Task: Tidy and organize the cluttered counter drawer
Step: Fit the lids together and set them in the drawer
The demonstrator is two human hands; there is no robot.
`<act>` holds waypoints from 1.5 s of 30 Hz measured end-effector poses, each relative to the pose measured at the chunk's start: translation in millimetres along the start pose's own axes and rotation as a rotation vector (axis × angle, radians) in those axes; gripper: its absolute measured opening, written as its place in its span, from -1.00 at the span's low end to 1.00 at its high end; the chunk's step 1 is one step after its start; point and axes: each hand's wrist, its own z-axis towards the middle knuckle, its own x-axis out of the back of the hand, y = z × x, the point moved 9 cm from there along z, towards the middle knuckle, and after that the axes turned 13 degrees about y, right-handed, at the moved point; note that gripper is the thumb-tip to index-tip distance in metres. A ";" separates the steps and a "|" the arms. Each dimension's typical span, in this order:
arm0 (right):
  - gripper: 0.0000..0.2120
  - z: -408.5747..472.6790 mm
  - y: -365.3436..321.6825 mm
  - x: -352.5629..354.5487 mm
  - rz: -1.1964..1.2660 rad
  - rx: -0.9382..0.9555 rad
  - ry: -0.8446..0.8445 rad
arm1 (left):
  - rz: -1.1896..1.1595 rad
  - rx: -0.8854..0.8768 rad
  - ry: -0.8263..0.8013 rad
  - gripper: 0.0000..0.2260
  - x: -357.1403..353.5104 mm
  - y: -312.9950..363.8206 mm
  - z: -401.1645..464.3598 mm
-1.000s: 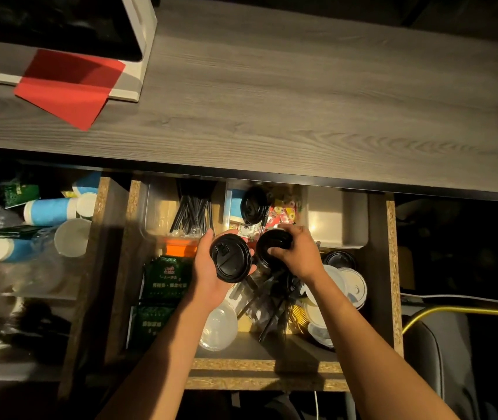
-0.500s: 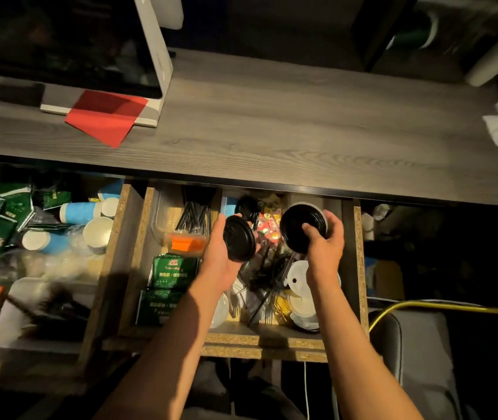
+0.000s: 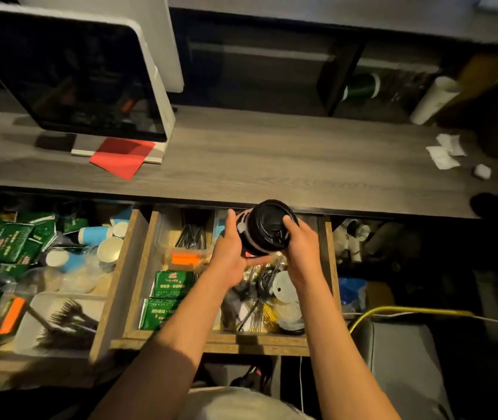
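Both hands over drawer (image 3: pixel 328 268), 12 o'clock end. Left hand (image 3: pixel 229 253) cups lids (image 3: pixel 267 228) from 9; right hand (image 3: pixel 300 241) grips from 3, likely squaring the stack.

The stack of black lids (image 3: pixel 267 230) hides the back middle of the open drawer (image 3: pixel 211 344), and how many lids it holds is unclear. The right hand (image 3: pixel 300 247) covers its 3 o'clock side, the left hand (image 3: pixel 231 253) its 9 o'clock side. Both forearms hide part of the cutlery jumble (image 3: pixel 256 310). At 9 o'clock the left drawer (image 3: pixel 59 298) is blurred and cut by the edge. The print on the green packets (image 3: pixel 172 283) is too small to read. At 10 o'clock the monitor (image 3: pixel 84 77) is cropped.
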 end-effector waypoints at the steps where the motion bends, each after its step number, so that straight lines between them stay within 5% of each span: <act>1: -0.83 -1.7 -3.7 0.5 -0.030 0.026 0.015 | 0.015 -0.022 0.005 -0.52 -0.1 3.8 -5.3; 8: -0.80 -23.6 -22.6 -5.9 -0.025 0.005 -0.035 | 0.014 -0.143 -0.016 -0.54 -6.1 28.0 -31.4; 17: -0.73 -32.7 -17.5 -11.2 0.056 -0.187 -0.061 | 0.002 -0.335 -0.331 -0.46 -26.3 43.9 -58.4; 23: -0.76 -35.3 -40.8 -14.4 -0.149 0.031 -0.180 | -0.028 -0.350 -0.342 -0.38 -16.0 51.0 -55.7; 30: -0.66 -37.5 -47.0 -21.2 -0.106 -0.020 -0.281 | 0.204 -0.516 -0.376 -0.39 -13.6 68.9 -57.3; 36: -0.70 -32.8 -53.2 -21.4 -0.062 0.043 -0.184 | 0.040 -0.455 -0.359 -0.47 -10.0 73.5 -54.9; 42: -0.79 -26.8 -48.5 -14.1 0.246 -0.177 -0.117 | -0.213 -0.323 -0.351 -0.44 -4.1 77.8 -48.6; 45: -0.81 -23.4 -53.8 -11.6 0.319 -0.204 -0.085 | -0.241 -0.264 -0.275 -0.66 -1.1 76.4 -45.6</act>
